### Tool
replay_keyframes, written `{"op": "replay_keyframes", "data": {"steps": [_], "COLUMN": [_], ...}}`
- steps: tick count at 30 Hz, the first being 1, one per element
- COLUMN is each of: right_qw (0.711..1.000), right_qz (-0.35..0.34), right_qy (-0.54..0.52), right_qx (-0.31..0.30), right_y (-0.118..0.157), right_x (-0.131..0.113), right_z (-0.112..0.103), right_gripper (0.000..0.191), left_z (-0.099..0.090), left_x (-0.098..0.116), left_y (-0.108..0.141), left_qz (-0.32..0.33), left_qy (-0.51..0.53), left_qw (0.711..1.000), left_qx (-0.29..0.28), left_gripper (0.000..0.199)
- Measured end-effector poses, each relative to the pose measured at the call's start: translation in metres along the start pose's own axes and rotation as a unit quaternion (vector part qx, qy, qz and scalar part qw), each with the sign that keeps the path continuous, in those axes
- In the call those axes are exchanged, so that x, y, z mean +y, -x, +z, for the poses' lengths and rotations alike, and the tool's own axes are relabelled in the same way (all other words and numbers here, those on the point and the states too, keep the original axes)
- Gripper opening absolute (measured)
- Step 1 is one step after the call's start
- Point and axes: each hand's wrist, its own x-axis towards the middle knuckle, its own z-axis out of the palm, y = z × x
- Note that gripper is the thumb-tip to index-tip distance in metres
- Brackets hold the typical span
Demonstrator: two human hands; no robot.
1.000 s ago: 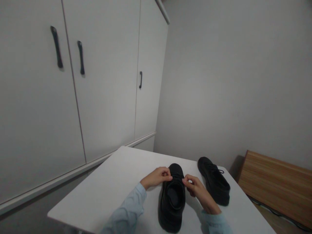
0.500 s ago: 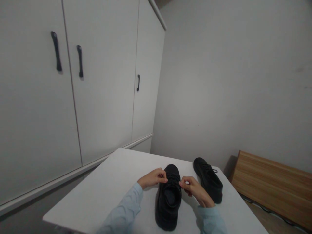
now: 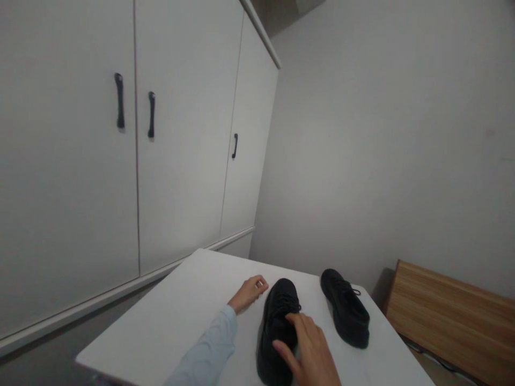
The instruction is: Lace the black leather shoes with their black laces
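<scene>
One black lace-up shoe point(image 3: 270, 343) stands on the white table point(image 3: 169, 316), toe pointing away from me. My right hand point(image 3: 308, 348) is over its opening, thumb and fingers apart; part of the shoe's heel and right side is hidden behind it. To the left of the toe, beside the shoe and apart from it, is my left hand point(image 3: 248, 292), its fingers loosely curled with nothing visible in them. A second black shoe point(image 3: 346, 311) stands on the table to the right, with a lace loop sticking out at its side.
White cupboards point(image 3: 185, 134) with dark handles rise behind the table on the left. A grey-white wall point(image 3: 374, 150) is at the back. Beyond the table's right edge there is a wooden panel point(image 3: 450, 316), with a dark cable below it.
Both hands have let go of the laces. My left hand has drawn off the shoe to the left, and my right hand has moved nearer, over the opening. The view has shifted slightly.
</scene>
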Motion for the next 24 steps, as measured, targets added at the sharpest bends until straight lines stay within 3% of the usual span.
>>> {"op": "replay_keyframes", "data": {"steps": [3,8,11,14,18,24], "right_qw": [0.994,0.988,0.993,0.993,0.994,0.993], "right_qz": [-0.062,-0.014,0.01,0.053,0.061,0.087], "right_qy": [0.089,0.153,0.121,0.101,0.093,0.057], "right_qx": [-0.03,-0.03,-0.009,0.009,0.005,-0.053], "right_y": [0.02,0.036,0.039,0.039,0.036,0.013], "right_x": [-0.003,-0.006,-0.014,-0.022,-0.02,-0.004], "right_z": [0.021,0.045,0.047,0.046,0.039,0.0], "right_gripper": [0.052,0.031,0.025,0.023,0.029,0.023], "left_z": [0.002,0.006,0.008,0.007,0.006,0.003], "left_x": [-0.006,-0.001,0.001,0.001,0.002,0.001], "left_y": [0.001,0.009,0.012,0.013,0.013,0.013], "left_qz": [-0.007,0.007,0.002,0.008,0.01,0.017], "left_qy": [-0.045,-0.289,-0.327,-0.338,-0.346,-0.355], "left_qw": [0.999,0.957,0.945,0.941,0.938,0.934], "left_qx": [-0.008,-0.008,-0.013,-0.024,-0.03,-0.034], "left_gripper": [0.034,0.019,0.021,0.022,0.022,0.022]}}
